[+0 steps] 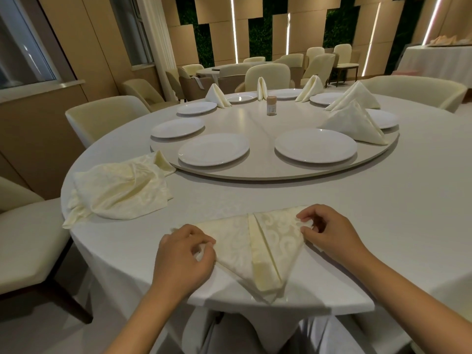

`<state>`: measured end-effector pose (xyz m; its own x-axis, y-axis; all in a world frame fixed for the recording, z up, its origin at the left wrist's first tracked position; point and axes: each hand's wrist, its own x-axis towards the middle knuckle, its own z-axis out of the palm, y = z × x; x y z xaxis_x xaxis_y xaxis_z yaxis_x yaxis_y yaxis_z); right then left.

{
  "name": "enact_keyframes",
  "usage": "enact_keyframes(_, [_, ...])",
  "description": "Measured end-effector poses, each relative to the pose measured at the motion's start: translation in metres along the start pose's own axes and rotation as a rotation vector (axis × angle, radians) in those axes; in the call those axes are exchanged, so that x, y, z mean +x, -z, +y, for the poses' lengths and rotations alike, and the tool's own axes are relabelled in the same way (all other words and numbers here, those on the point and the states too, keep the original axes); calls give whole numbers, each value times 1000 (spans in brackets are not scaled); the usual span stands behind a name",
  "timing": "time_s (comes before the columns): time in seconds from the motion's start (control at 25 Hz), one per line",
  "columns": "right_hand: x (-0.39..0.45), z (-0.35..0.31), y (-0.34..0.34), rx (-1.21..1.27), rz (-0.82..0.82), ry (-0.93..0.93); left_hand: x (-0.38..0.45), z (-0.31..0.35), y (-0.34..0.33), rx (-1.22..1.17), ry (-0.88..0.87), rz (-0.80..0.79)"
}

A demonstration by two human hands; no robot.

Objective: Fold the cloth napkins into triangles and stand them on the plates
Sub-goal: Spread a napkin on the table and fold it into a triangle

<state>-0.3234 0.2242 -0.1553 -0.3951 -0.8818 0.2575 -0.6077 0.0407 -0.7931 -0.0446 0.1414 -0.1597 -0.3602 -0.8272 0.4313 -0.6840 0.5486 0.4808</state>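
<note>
Head view: your left hand (182, 254) and right hand (328, 232) each pinch an outer corner of the folded napkin (245, 245), lying flat at the surface's (383, 200) near edge. Damask cloth looks light, limp, likely slippery; creases hold weakly. Lift by the corners, nearest empty plate (315, 145) ahead.
</note>
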Motion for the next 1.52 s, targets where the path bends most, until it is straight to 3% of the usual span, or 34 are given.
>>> enact_keyframes(0.12, [-2, -2, 0, -11, 6, 28, 6, 23, -8, 62, -168, 21])
enact_keyframes(0.24, [-2, -4, 0, -7, 1, 37, 25, 57, -22, -2, -219, -272])
enact_keyframes(0.36, [-2, -4, 0, 4, 8, 27, 43, 76, -48, 181, -298, -523])
enact_keyframes(0.48, [-3, -3, -2, -7, -4, 36, 45, 71, -66, 370, -336, -643])
enact_keyframes(0.72, [21, 17, 9, -63, 142, -102, 43, 68, -69, 399, -354, -684])
enact_keyframes(0.92, [29, 24, 7, -240, 108, -106, 45, 67, -69, 403, -342, -713])
enact_keyframes(1.04, [29, 21, 6, -374, 42, -76, 45, 66, -69, 386, -349, -715])
enact_keyframes(1.12, [26, 15, 4, -586, -8, -89, 45, 66, -69, 387, -346, -718])
enact_keyframes(1.2, [22, 7, 1, -792, -57, 25, 45, 67, -68, 404, -346, -706])
enact_keyframes(1.28, [18, -6, -6, -732, -193, 153, 44, 69, -68, 418, -345, -705])
enact_keyframes(1.4, [14, -7, -19, -701, -431, 155, 44, 69, -69, 435, -336, -705])
enact_keyframes(1.52, [22, 9, -11, -766, -431, 62, 45, 67, -70, 413, -328, -718])
